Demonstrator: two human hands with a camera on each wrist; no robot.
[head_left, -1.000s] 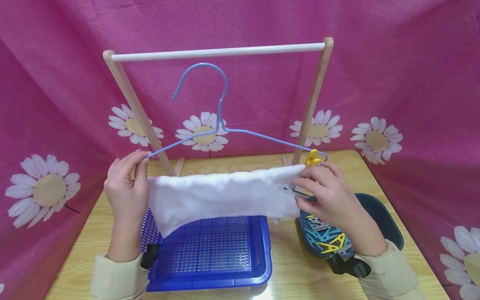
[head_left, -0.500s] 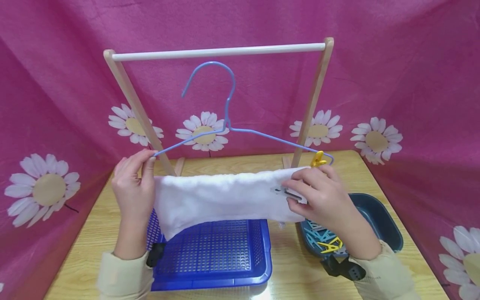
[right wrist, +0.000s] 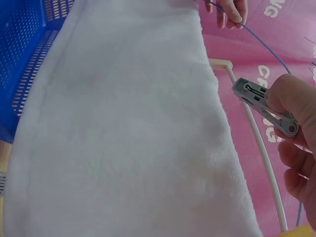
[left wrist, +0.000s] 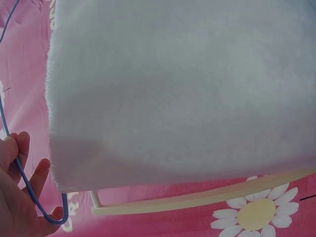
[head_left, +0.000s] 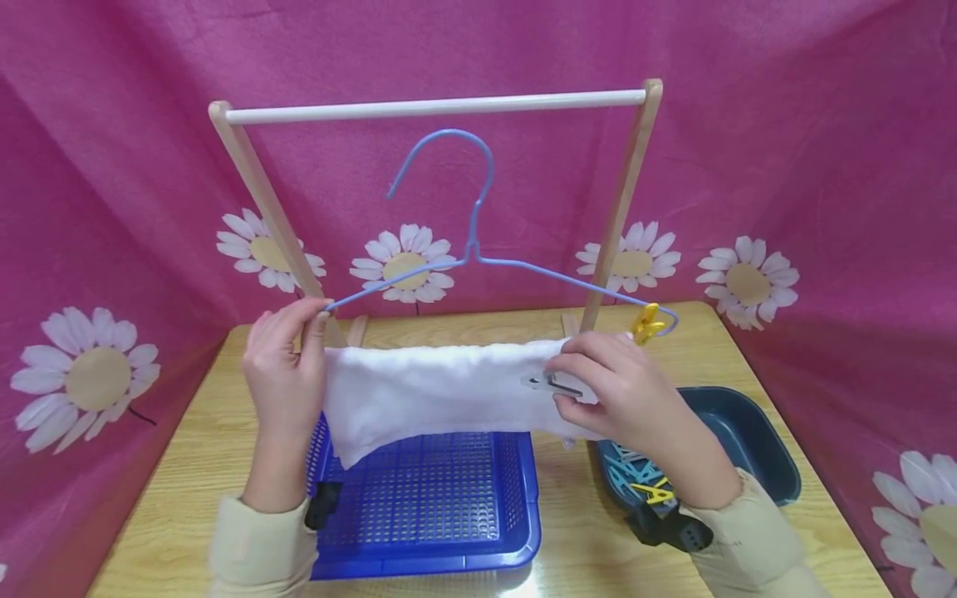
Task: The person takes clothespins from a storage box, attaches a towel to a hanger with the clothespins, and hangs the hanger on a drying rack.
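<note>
My left hand (head_left: 284,370) pinches the left end of a blue wire hanger (head_left: 489,170), held upright in front of the rack. A white towel (head_left: 426,390) hangs along the hanger's lower part. At the hanger's right end, a yellow clothespin (head_left: 647,324) sits at the towel's upper corner. Between thumb and fingers, my right hand (head_left: 624,386) holds a grey clothespin (right wrist: 256,96), which overlaps the towel in the head view. In the right wrist view this clothespin is beside the towel's edge, apart from it. The hanger's bottom bar is hidden by the towel.
Behind the hanger stands a wooden rack with a white rod (head_left: 434,107). A blue plastic basket (head_left: 534,523) lies under the towel on the wooden table (head_left: 568,515). To the right is a dark tub (head_left: 777,465) containing several clothespins (head_left: 624,473). Pink flowered cloth (head_left: 822,124) surrounds the table.
The hanger, towel and left hand have shifted to the right. My right hand has moved left along the towel with the grey clothespin, leaving the yellow one more exposed.
</note>
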